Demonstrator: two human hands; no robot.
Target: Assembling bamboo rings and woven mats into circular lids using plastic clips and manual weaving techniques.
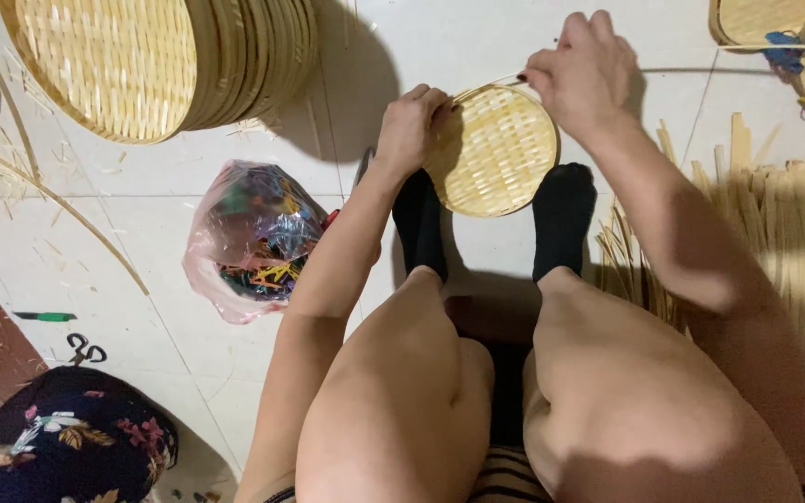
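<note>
Here, largest first: the floor (188, 177) of pale tiles, littered with bamboo slivers. Far left, a stack of trays (156, 61), leaning on edge. To your right, a spread of bamboo strips (794, 233) lying flat, long axes running near to far. Left of your legs, a plastic bag (249, 237) of coloured bits.

The small tray (500, 149) sits dead ahead, between and just beyond your black-socked feet, tilted up toward you. It is round, so no long axis; its woven face looks at you.

Your left hand (410, 126) is closed on the tray's left rim, holding it steady. Your right hand (584, 74) is at the far right rim, fingers pinched narrow on a thin strip (500, 86) that runs along the top edge. Both hands touch the tray; the right sits farther and higher.

Small things: scissors (86, 349) and a green pen (46, 317), near left.
</note>
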